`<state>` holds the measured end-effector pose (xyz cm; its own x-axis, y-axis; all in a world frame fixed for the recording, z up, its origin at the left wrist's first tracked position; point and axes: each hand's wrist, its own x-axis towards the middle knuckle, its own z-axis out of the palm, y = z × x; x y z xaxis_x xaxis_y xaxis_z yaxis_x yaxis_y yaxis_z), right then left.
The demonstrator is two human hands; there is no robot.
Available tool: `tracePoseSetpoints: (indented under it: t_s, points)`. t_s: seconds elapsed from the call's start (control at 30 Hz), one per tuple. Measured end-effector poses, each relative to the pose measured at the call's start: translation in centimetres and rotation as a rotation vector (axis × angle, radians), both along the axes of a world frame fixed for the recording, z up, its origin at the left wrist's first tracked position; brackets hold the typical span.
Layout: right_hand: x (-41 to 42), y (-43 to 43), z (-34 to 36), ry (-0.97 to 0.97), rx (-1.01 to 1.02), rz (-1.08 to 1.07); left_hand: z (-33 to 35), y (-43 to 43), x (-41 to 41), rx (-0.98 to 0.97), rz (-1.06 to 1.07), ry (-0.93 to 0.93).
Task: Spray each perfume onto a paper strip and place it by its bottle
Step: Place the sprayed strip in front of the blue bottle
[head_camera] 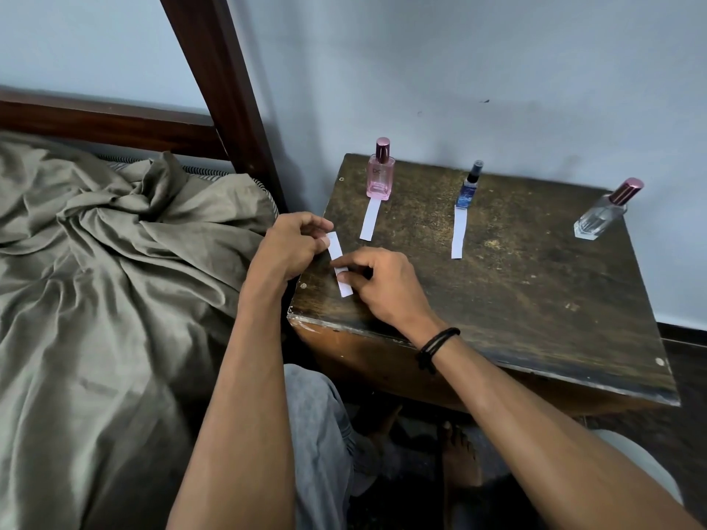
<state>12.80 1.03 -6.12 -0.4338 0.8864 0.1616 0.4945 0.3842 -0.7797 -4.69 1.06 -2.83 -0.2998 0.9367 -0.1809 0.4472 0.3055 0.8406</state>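
Three perfume bottles stand along the back of a dark wooden table (516, 300): a pink bottle (380, 174) at the left, a small blue spray bottle (469, 185) in the middle and a clear bottle (606, 214) with a pink cap at the right. One white paper strip (370, 219) lies in front of the pink bottle. Another strip (458, 233) lies in front of the blue one. Over the table's near-left corner both hands hold a third strip (336, 250). My left hand (290, 248) pinches its upper end; my right hand (382, 283) pinches its lower part.
A bed with a rumpled grey-green sheet (114, 262) lies to the left, behind a dark wooden bedpost (225, 89). The table stands against a pale wall. My knee in grey trousers (317, 434) and a bare foot (459, 453) show below the table's front edge.
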Motion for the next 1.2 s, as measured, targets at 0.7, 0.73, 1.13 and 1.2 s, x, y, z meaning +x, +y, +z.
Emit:
tracePoseSetpoints:
  t_s: [0.7, 0.73, 1.13, 1.2]
  points:
    - [1.3, 1.4, 2.3, 0.694, -0.353, -0.209, 1.3, -0.2, 1.7, -0.07, -0.108, 0.051]
    - [1.3, 1.4, 2.3, 0.678, -0.344, -0.208, 1.3, -0.2, 1.8, -0.074, -0.095, 0.035]
    - [1.1, 1.3, 1.8, 0.203, -0.072, -0.225, 1.8, -0.3, 2.3, -0.142, -0.011, -0.181]
    - [1.1, 1.2, 1.8, 0.144, -0.031, -0.19, 1.9, -0.3, 2.4, -0.13, -0.019, -0.194]
